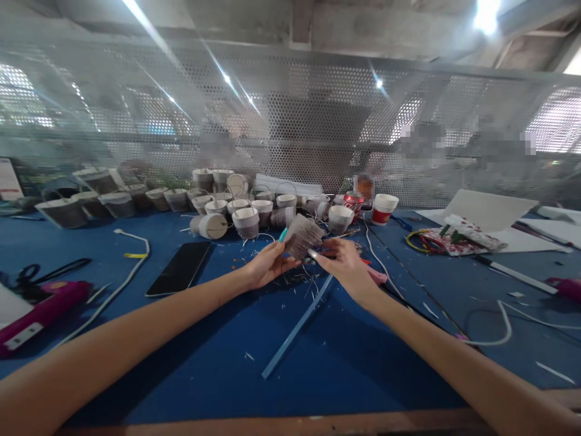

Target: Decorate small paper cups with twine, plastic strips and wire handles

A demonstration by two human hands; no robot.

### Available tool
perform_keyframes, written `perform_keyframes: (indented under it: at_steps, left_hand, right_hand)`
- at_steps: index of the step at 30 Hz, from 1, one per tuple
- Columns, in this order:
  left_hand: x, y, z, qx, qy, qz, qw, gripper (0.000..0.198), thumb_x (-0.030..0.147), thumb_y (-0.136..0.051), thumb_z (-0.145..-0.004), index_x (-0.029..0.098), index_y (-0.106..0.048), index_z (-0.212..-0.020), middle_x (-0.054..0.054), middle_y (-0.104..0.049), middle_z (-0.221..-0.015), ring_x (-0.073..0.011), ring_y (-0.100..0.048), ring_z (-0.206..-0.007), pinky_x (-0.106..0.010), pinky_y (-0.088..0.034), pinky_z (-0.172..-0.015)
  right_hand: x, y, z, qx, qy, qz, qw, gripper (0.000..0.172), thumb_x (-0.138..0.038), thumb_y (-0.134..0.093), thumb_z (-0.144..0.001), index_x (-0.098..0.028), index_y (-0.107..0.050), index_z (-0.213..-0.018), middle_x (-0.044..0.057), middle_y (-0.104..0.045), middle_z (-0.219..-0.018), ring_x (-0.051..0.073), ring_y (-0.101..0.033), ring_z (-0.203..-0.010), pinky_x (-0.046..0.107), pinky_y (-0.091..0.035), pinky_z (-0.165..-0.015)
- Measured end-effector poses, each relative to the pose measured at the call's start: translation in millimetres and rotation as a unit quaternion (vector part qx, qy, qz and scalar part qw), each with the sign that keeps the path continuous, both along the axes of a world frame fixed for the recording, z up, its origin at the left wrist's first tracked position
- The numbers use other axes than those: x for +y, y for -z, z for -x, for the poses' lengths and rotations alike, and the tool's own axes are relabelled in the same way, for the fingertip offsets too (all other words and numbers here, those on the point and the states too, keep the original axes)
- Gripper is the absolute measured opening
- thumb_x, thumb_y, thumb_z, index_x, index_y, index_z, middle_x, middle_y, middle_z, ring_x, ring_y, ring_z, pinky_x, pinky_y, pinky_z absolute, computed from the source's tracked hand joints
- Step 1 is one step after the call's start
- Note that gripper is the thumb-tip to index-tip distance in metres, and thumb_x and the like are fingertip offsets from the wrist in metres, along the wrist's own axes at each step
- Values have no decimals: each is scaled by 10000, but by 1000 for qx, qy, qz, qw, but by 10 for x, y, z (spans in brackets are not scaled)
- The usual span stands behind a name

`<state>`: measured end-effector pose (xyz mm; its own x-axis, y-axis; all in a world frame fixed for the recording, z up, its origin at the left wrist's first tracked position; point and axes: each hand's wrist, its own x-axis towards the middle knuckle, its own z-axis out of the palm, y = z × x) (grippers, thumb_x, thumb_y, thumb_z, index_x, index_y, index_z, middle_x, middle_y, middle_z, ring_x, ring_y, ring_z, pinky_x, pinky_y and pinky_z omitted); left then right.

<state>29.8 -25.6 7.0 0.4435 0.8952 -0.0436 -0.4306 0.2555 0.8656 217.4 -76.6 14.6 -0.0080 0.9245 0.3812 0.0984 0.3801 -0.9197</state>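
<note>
In the middle of the view, a small cup wrapped in grey-brown twine [303, 236] is held tilted above the table. My left hand [267, 266] grips it from the left, thumb on top and fingers curled underneath. The fingers of my right hand [347, 266] are bent against its lower right side; whether they also pinch a loose strand is too small to tell. Below both hands lie scattered thread scraps [308, 280]. A long translucent glue stick [297, 327] rests on the blue table, and a pink-handled tool [377, 276] is partly hidden behind my right hand.
Several grey-wrapped cups [247, 223] crowd the back, beside a red can [353, 204] and stacked red-and-white paper cups [385, 209]. A black phone [179, 269] and magenta glue gun [45, 309] lie left. White cable [134, 275] crosses the table [218, 363]. Perforated metal panels [308, 121] stand behind.
</note>
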Motion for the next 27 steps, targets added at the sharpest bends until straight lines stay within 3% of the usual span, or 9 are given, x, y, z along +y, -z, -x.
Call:
perform_keyframes:
  at_steps: [3, 5, 10, 12, 15, 17, 22, 24, 27]
  left_hand:
    - [-24, 59, -7, 4, 34, -37, 999, 125, 224, -520, -834, 151, -544, -932, -46, -624, -892, -129, -610, -774, -358, -462, -854]
    - [-35, 93, -15, 9, 48, -60, 997, 185, 267, -563, -806, 161, -548, -957, -47, -623, -907, -152, -608, -819, -392, -441, -873]
    - [-141, 74, -47, 81, 68, -145, 984, 417, 420, -567, -770, 181, -527, -1110, -85, -587, -1040, -240, -551, -974, -421, -409, -877]
    - [-218, 33, -50, 135, 13, -224, 965, 428, 466, -484, -804, 187, -520, -1127, -95, -538, -1109, -247, -507, -1011, -399, -406, -869]
    - [-321, -12, -35, 243, -164, -386, 875, 385, 428, -468, -818, 175, -495, -1106, -106, -459, -1122, -226, -460, -972, -374, -383, -865]
    - [-359, -19, -29, 319, -219, -459, 800, 329, 406, -518, -789, 156, -500, -1002, -101, -457, -1015, -220, -439, -904, -377, -370, -847]
    - [-368, -18, -58, 451, -158, -546, 689, 156, 329, -424, -837, 196, -457, -762, -60, -450, -833, -211, -405, -816, -360, -363, -773]
    - [-364, -19, -73, 465, -146, -560, 670, 156, 256, -354, -859, 204, -438, -738, -54, -447, -808, -203, -406, -797, -342, -360, -751]
    - [-360, -13, -86, 456, -126, -570, 672, 156, 176, -331, -840, 210, -420, -715, -46, -445, -774, -193, -407, -766, -326, -354, -727]
  right_hand:
    - [-32, 11, 117, 79, -140, 65, 985, 421, -342, -676, -677, -205, -530, -1048, 74, -578, -1138, 201, -529, -1064, 406, -398, -947]
    - [-55, 9, 169, 116, -182, 83, 973, 404, -320, -675, -687, -206, -559, -1056, 64, -582, -1158, 198, -503, -1116, 404, -358, -997]
    - [-62, 41, 213, 231, -152, 122, 953, 414, -340, -688, -675, -233, -588, -1062, 47, -602, -1144, 216, -527, -1091, 413, -424, -938]
    - [-49, 66, 209, 251, -145, 132, 948, 392, -353, -696, -664, -232, -605, -1026, 37, -619, -1115, 214, -536, -1079, 401, -444, -917]
    - [-36, 93, 202, 268, -126, 139, 945, 361, -348, -715, -642, -227, -619, -969, 24, -634, -1081, 199, -548, -1059, 371, -456, -904]
    - [-38, 101, 200, 270, -120, 149, 944, 357, -344, -719, -639, -220, -615, -957, 28, -639, -1067, 198, -572, -1014, 369, -476, -869]
    - [-56, 108, 199, 259, -119, 174, 943, 387, -371, -729, -617, -218, -601, -949, 30, -657, -998, 203, -607, -921, 373, -515, -774]
    - [-60, 108, 198, 262, -108, 180, 942, 418, -365, -756, -573, -229, -598, -935, 19, -658, -980, 204, -604, -925, 373, -514, -778]
    - [-63, 105, 198, 267, -114, 189, 938, 448, -341, -783, -532, -220, -603, -924, 25, -655, -984, 211, -595, -950, 381, -502, -814]
